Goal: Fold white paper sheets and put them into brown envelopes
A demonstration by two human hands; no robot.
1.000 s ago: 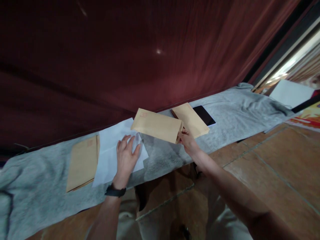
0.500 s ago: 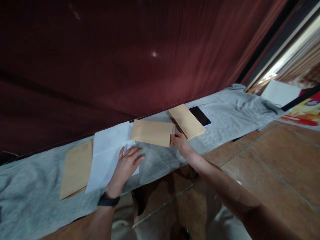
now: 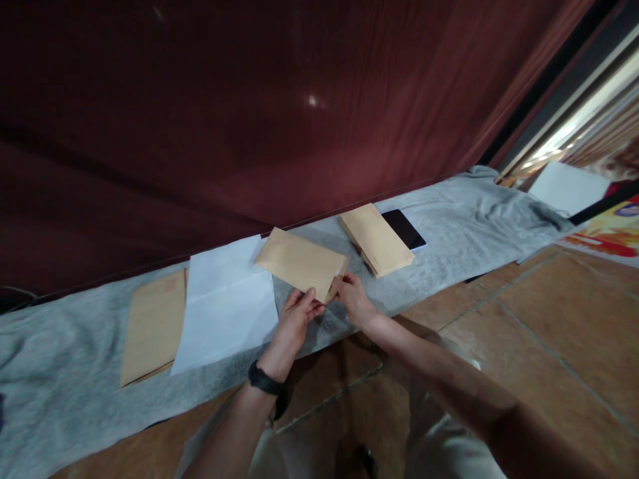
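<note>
"Any writing we can read?"
"None. The brown envelope (image 3: 152, 332) lying at the far left has faint red print (image 3: 172, 285) near its upper right corner, too small to make out."
"And that red-and-yellow printed panel (image 3: 602, 238) at the right edge?"
"It carries a blue mark (image 3: 627, 209), but whatever lettering is there is too blurred to read."

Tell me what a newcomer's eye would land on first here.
Probably the dark red backdrop, which fills most of the upper picture. Next, near the centre, comes the brown envelope, with the left hand and right hand at its near end. Left of it, the bright white paper stands out against the grey cloth.
</note>
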